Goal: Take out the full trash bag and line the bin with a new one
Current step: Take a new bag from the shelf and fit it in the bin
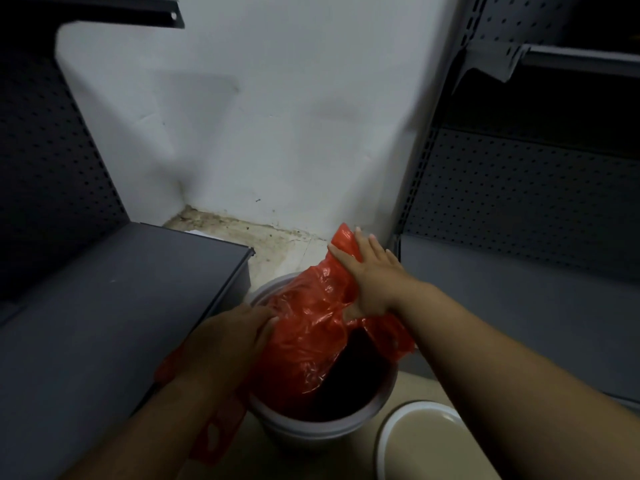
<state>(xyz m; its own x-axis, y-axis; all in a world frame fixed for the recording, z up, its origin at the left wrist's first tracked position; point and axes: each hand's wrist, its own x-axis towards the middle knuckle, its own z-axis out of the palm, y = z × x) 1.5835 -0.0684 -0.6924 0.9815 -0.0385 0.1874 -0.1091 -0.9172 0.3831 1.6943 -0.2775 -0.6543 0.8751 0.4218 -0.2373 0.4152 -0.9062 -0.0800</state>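
Nearest, under the right forearm and on the near side of both hands, lies a white round rim [388, 431] with a beige inside; what it is I cannot tell. Just left of it, between the two forearms, stands the round white trash bin [311, 427]. A red plastic trash bag [304, 341] sits in its mouth, crumpled and partly spread, with a dark opening on the side toward the right hand. One of the bag's red loop handles hangs outside the bin beneath the left forearm.

The left hand [232, 337] is at the bin's left rim, its fingers bent down into the plastic and gripping it. The right hand [369, 277] is over the bin's far right edge. It holds up a raised corner of the bag, with its fingers laid fairly straight across the plastic and its thumb tucked under it.

Left of the left hand runs a grey shelf base [121, 306], and right of the right hand another grey shelf unit [519, 289] with a perforated back. Beyond the hands lie the stained floor [273, 240] and a white wall [259, 116].
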